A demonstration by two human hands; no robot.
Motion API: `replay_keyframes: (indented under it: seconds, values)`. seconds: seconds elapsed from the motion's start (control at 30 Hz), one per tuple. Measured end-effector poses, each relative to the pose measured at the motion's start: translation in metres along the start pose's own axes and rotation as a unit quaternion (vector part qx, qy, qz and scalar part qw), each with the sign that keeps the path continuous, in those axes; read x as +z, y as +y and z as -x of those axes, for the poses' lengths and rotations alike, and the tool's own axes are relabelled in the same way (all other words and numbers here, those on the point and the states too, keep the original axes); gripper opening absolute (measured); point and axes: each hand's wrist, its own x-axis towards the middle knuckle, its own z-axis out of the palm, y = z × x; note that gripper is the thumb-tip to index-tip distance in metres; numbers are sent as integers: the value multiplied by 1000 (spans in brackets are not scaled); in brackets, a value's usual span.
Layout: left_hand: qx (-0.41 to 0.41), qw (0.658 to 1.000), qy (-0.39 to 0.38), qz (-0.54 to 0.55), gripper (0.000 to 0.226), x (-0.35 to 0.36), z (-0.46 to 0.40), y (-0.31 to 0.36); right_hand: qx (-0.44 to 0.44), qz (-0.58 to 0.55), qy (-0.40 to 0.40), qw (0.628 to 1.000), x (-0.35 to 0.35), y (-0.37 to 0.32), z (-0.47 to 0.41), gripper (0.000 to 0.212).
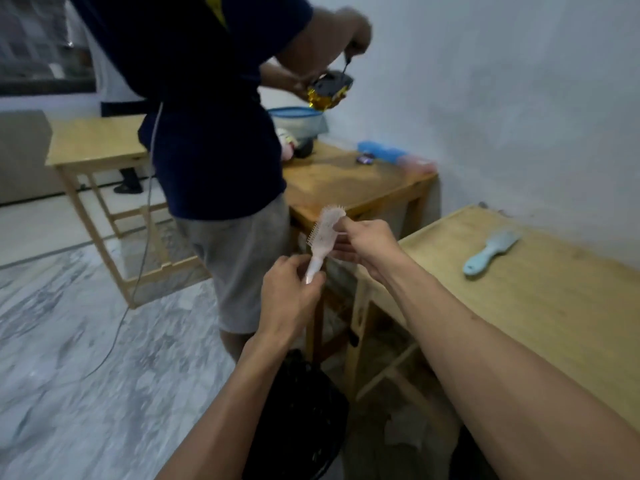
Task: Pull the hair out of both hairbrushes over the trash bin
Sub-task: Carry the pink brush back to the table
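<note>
Mid-frame, over the black trash bin [298, 420] at the bottom: pink hairbrush [327, 225] gripped by its handle in the left hand [289, 289], right hand [369, 242] pinching at the bristle head, apparently mid-clean. Hair too faint to make out. Blue hairbrush [490, 252] lying on the counter [554, 306] at right, probably still to do.

Pale pink hairbrush [323, 237], bristles the same washed-out tint. Light blue hairbrush [491, 251] on a honey-yellow wooden desk [554, 306]. Black trash bin [294, 410] — glossy, dark lining. Floor [69, 341] marbled white with grey veins. Wall [519, 98] whitish-grey, blotchy. Navy shirt [207, 98] and grey shorts [242, 254] — on the other person. Gold-and-black object [329, 90] higher up.
</note>
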Motion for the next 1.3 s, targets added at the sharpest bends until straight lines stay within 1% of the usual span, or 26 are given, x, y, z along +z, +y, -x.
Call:
replay_keyframes:
  seconds: [0.1, 0.17, 0.23, 0.33, 0.43, 0.53, 0.67, 0.73, 0.83, 0.93, 0.97, 1.03, 1.17, 1.3]
  values:
    - [68, 997, -19, 15, 37, 15, -17, 46, -33, 6, 57, 998, -42, -44, 4, 19]
    - [94, 995, -38, 5, 38, 34, -27, 76, -54, 12, 97, 994, -73, -67, 10, 15]
    - [116, 992, -55, -2, 33, 57, -33, 106, -69, 25, 139, 988, -108, -85, 18, 13]
    - [136, 987, -80, 3, 19, 98, -31, 146, -72, 48, 190, 978, -162, -99, 28, 10]
    - [143, 983, -113, -19, 19, 142, -25, 175, -66, 41, 229, 970, -213, -99, 35, 9]
    - [168, 973, -152, -53, 19, 182, -17, 191, -43, 44, 269, 961, -258, -83, 29, 18]
    - [188, 954, -208, -103, 18, 227, -9, 196, 5, 38, 313, 949, -302, -49, 9, 13]
    - [191, 944, -237, -124, 19, 246, -6, 192, 37, 54, 330, 942, -317, -32, -3, 10]
    - [199, 934, -257, -146, 22, 267, -5, 186, 73, 81, 350, 931, -334, -11, -17, 16]
    - [217, 927, -266, -151, 34, 284, -5, 179, 77, 76, 359, 927, -344, -1, -29, 14]
    - [218, 927, -268, -144, 37, 287, -5, 178, 76, 81, 362, 926, -345, 1, -32, 11]
    - [212, 931, -265, -131, 38, 291, -8, 175, 81, 95, 362, 924, -345, 1, -37, 15]
    - [183, 943, -251, -121, 27, 292, -11, 171, 82, 106, 359, 924, -344, 1, -45, 22]
    - [172, 948, -245, -106, 27, 289, -12, 168, 86, 128, 370, 916, -338, 0, -47, 21]
